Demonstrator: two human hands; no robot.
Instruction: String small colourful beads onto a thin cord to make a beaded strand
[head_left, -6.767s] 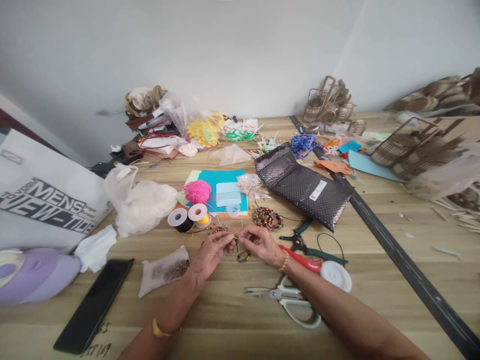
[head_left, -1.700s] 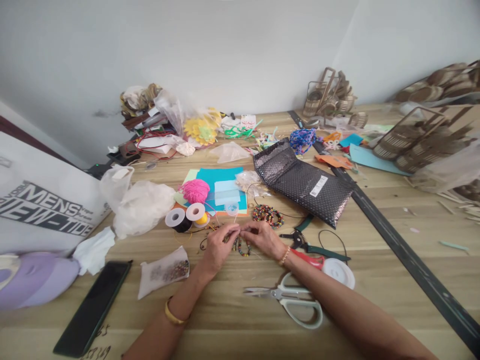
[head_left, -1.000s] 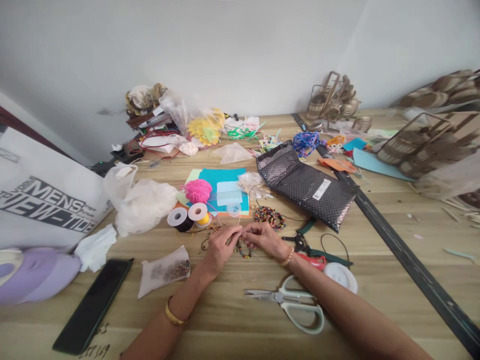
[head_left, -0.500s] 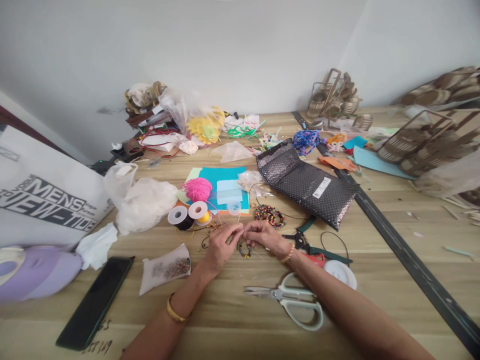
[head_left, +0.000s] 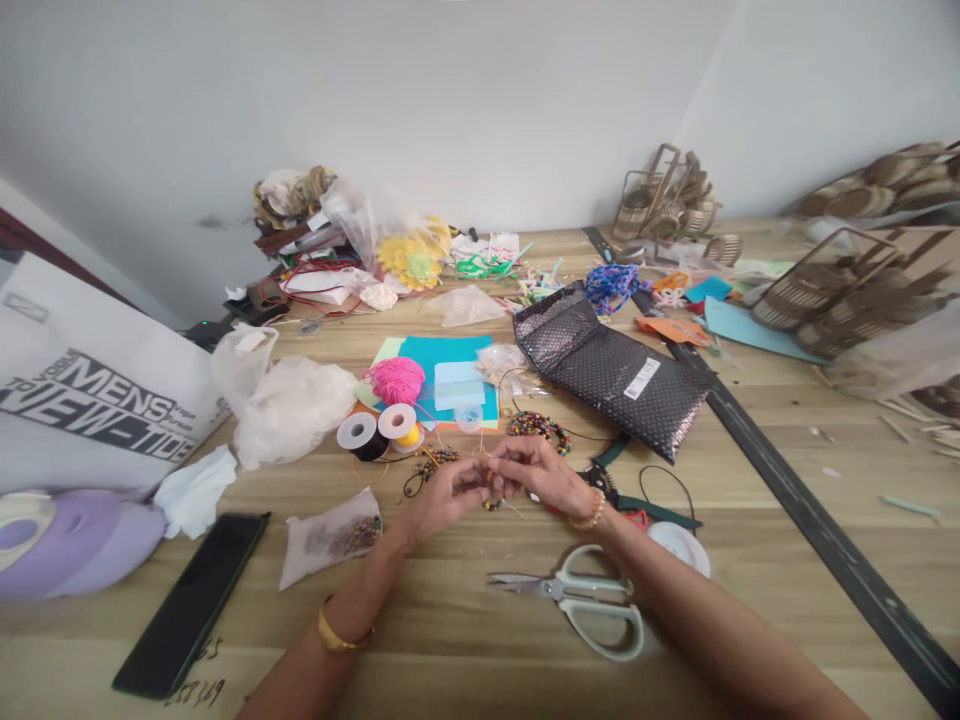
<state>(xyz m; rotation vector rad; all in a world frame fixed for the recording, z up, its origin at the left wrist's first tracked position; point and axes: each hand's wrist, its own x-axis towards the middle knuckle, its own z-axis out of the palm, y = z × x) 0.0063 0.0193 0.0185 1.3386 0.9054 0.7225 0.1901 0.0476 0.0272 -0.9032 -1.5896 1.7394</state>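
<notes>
My left hand (head_left: 448,492) and my right hand (head_left: 538,474) meet at the middle of the table, fingertips pinched on a thin pale cord (head_left: 481,440). Its loose end (head_left: 517,511) sticks out below the fingers. A small part of a beaded strand (head_left: 492,505) in mixed colours shows under the fingertips; the rest is hidden by my hands. Just beyond my right hand lies a coil of colourful beads (head_left: 541,428). Another dark beaded strand (head_left: 437,458) rests behind my left hand. Scissors with pale green handles (head_left: 568,588) lie nearer me.
Left of my hands are a black spool (head_left: 358,434), a yellow spool (head_left: 403,427), pink yarn (head_left: 397,381) and a pouch of beads (head_left: 334,537). A phone (head_left: 193,604) lies front left. Dark-green-handled pliers (head_left: 660,510), a white lid (head_left: 679,549) and a black bubble mailer (head_left: 615,370) are right.
My left hand has turned and shifted slightly right and down, its fingers closer to my right hand. The dark beaded strand behind it shows more, and the strand under my fingers shows less.
</notes>
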